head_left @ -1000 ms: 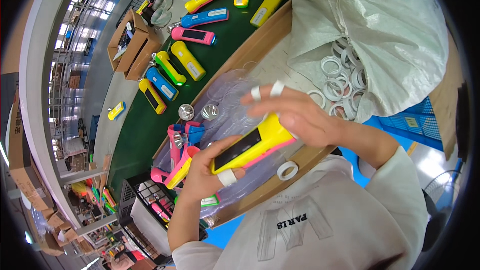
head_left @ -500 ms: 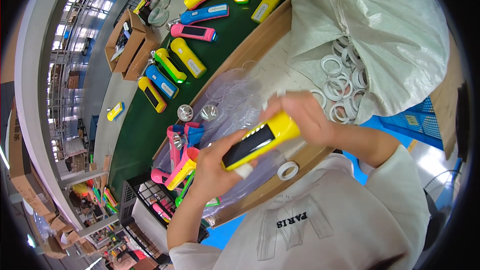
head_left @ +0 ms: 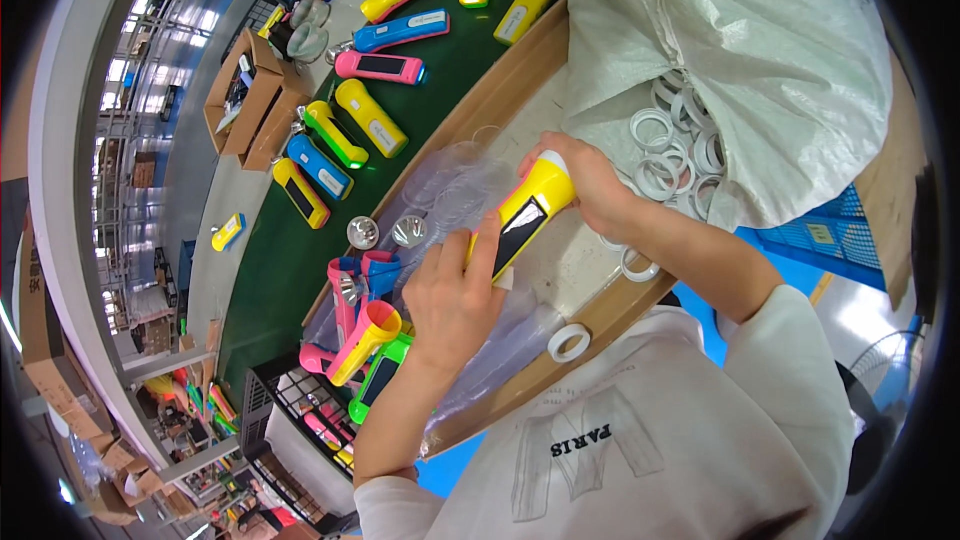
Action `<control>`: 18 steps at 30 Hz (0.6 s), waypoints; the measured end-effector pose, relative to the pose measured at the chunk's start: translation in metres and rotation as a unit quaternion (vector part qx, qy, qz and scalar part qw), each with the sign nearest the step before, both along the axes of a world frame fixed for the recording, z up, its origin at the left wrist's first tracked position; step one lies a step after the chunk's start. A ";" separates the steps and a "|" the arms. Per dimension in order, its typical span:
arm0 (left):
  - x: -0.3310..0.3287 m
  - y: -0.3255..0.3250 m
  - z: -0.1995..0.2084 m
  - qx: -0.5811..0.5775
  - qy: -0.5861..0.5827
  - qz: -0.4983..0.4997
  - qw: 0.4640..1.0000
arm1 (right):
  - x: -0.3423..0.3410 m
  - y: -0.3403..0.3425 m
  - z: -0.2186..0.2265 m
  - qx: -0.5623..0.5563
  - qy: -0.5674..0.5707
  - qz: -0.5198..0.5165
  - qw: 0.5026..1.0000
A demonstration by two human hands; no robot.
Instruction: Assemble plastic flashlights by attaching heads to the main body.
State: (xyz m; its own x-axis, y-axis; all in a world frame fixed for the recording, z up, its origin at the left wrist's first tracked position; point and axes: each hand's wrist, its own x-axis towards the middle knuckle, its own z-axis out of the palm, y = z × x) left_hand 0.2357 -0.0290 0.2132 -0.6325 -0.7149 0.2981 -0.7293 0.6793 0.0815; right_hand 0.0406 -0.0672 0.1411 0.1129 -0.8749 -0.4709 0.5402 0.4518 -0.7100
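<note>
A yellow flashlight (head_left: 548, 190) with a dark panel is held between both hands above the cardboard tray, its wide head pointing away from me. My left hand (head_left: 450, 300) is closed round its body. My right hand (head_left: 592, 180) wraps the head end, where a white ring shows at the rim; some fingers are hidden behind it. Clear plastic discs (head_left: 455, 190) lie in the tray beyond the flashlight. Beside my left wrist are an open-ended yellow flashlight body (head_left: 365, 340) and a green one (head_left: 380, 380).
A white woven sack (head_left: 720, 30) at the right spills white rings (head_left: 655, 130). One loose ring (head_left: 569, 343) rests on the near tray edge. Several coloured flashlights (head_left: 372, 118) lie across the green belt (head_left: 265, 285). Two reflectors (head_left: 408, 230) sit by the tray's far edge.
The flashlight has swung more upright, its head now pointing away and showing a white ring. My right hand has moved from above the head to its right side.
</note>
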 end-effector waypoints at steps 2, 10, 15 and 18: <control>0.005 -0.001 -0.012 0.000 0.014 0.015 1.000 | -0.006 -0.007 0.000 0.026 0.011 0.065 0.997; 0.018 0.030 -0.020 0.696 0.491 0.122 0.509 | -0.015 0.031 0.030 -0.222 -0.088 0.039 0.970; 0.011 0.046 -0.013 0.664 0.439 0.097 0.598 | -0.007 0.035 0.024 -0.257 -0.175 0.049 0.949; -0.014 0.042 -0.005 0.361 0.238 0.078 0.898 | -0.009 0.027 0.025 -0.220 -0.044 -0.009 0.975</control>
